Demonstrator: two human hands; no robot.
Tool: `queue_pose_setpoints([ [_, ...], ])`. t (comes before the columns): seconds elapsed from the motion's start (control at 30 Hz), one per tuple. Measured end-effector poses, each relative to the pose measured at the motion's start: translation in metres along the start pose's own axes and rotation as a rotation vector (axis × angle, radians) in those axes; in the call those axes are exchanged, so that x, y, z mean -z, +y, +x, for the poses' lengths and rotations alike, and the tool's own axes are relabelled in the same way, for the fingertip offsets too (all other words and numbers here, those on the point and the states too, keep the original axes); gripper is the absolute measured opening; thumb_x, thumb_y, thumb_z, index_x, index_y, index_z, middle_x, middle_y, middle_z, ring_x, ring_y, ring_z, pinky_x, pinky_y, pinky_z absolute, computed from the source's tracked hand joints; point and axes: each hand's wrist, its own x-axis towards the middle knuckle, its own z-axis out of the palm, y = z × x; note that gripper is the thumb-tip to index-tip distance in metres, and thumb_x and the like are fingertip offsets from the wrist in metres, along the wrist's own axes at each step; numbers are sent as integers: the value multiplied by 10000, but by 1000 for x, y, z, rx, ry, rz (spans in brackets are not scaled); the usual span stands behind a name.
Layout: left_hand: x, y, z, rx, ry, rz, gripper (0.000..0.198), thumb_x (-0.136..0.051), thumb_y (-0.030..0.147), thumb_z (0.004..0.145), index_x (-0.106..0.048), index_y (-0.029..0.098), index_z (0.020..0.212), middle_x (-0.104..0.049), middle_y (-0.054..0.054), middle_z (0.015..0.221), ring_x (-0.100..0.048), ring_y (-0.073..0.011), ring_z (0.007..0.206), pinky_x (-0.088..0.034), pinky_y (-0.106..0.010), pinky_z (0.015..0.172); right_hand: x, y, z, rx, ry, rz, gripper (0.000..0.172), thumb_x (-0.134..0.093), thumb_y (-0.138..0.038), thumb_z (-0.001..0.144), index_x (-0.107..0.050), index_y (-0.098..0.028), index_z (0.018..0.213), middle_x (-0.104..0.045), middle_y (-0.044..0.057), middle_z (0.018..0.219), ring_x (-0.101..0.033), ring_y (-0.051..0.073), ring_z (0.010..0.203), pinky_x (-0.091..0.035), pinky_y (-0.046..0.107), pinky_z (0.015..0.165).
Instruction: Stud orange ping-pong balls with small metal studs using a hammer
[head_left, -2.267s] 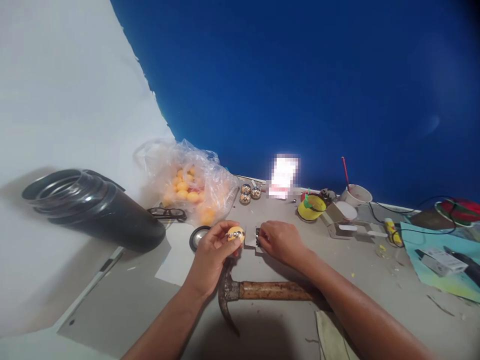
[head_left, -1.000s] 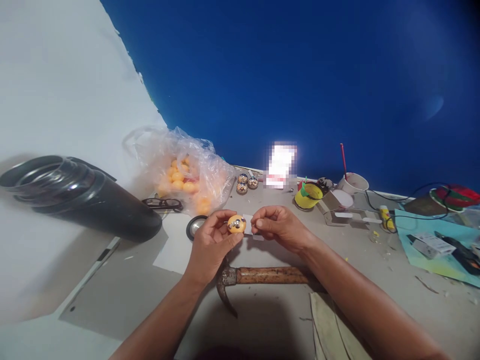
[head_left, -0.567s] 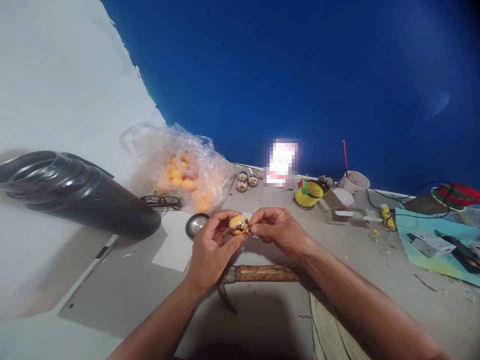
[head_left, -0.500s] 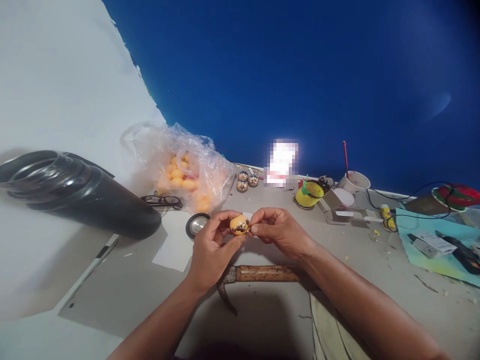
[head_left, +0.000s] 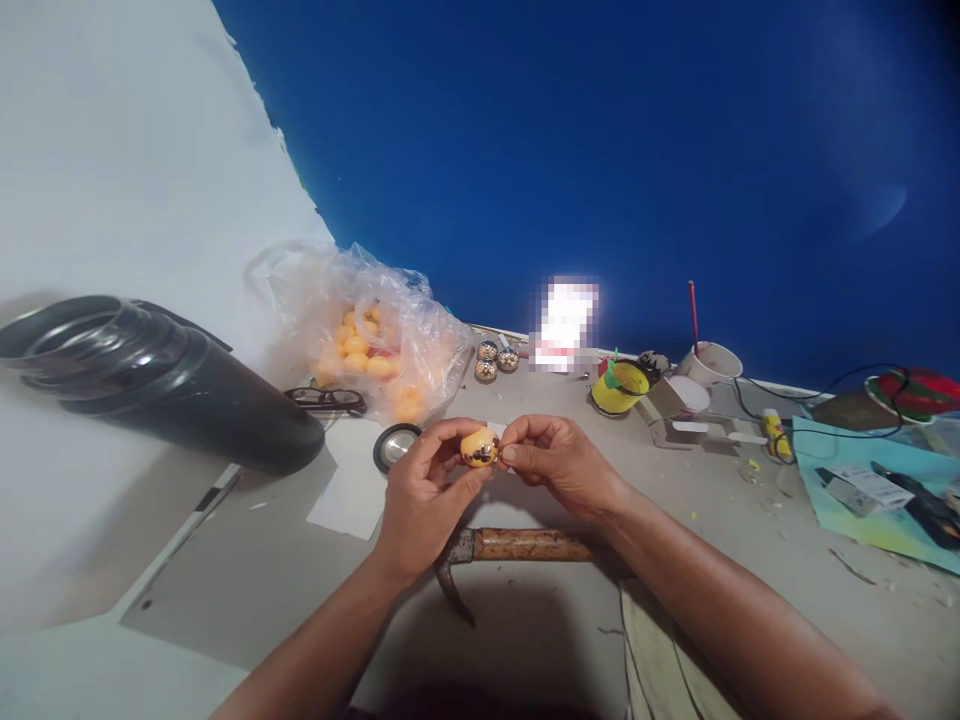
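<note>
My left hand (head_left: 424, 495) grips a small yellow ball (head_left: 478, 447) between thumb and fingers. Shiny, mirror-like pieces cover part of the ball's near side. At the ball's right edge, the thumb and fingertips of my right hand (head_left: 562, 460) are pinched together; whatever they hold is too small to make out. Just below both hands, a claw hammer (head_left: 534, 545) with a wooden handle lies on the table (head_left: 555, 640). Three shiny, mirrored balls (head_left: 487, 368) sit together farther back. A clear plastic bag (head_left: 442, 330) of yellow balls stands behind my left hand.
At left leans a large dark cylinder (head_left: 187, 395), near eyeglasses (head_left: 337, 400) and a round black-rimmed object (head_left: 395, 448). A lit, blurred screen (head_left: 564, 322) stands at the back. Right are a yellow cup (head_left: 621, 388), a white cup (head_left: 716, 362), cables and a turquoise sheet (head_left: 825, 470).
The view has shifted very slightly. Both hands keep the same hold at the yellow ball, with hardly any movement.
</note>
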Motion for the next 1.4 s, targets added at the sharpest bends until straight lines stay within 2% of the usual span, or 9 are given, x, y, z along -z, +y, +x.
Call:
queue_pose_setpoints([
  [0.27,2,-4,-1,-90,14,59,290,-821,165,742,-760,241,1015,-731,-52,1082,-692,-222,1038,-569,-332,942,-1,-1,-2,59,6,-75,245,-868,-361,701,-737,-162,755,-633,-17,628,-384,67,515,-272,230,492],
  [0.6,4,-7,-1,-140,-3,85,280,-817,182,754,-753,223,1023,-733,-60,1092,-707,-217,1035,-595,-325,933,-9,-7,-5,82,28,-120,307,-877,-404,678,-690,-170,745,-688,5,687,-565,110,605,-432,248,593],
  [0.73,5,-12,0,-182,-35,104,285,-798,167,771,-741,222,1044,-732,-52,1092,-710,-198,1025,-604,-308,916,-9,-5,-5,75,60,-93,366,-894,-382,650,-602,-187,752,-683,-12,695,-589,108,610,-432,230,586],
  [0.97,3,-11,0,-140,-57,66,259,-803,163,761,-735,214,1005,-733,-54,1097,-711,-207,1043,-599,-309,922,-11,-11,-8,59,22,-192,335,-834,-398,706,-573,-190,722,-605,-43,610,-482,81,530,-337,217,508],
  [1.17,4,-7,4,133,-146,-148,359,-866,227,719,-680,181,1023,-759,-54,960,-744,-209,904,-603,-320,840,4,-12,-4,27,-79,-228,380,-747,-528,808,-603,-177,779,-628,-17,637,-439,83,521,-280,222,486],
  [1.27,5,-6,6,183,-138,-236,396,-882,224,701,-674,181,1036,-755,-46,969,-727,-183,884,-597,-296,812,11,-19,-4,109,-19,-398,382,-705,-524,853,-617,-169,740,-654,4,648,-475,95,555,-328,233,528],
  [1.4,5,-6,8,190,-125,-312,385,-869,267,716,-692,178,1047,-739,-40,944,-687,-150,806,-580,-252,708,10,-27,-6,181,40,-598,308,-673,-426,878,-626,-172,711,-667,6,648,-517,111,589,-363,242,562],
])
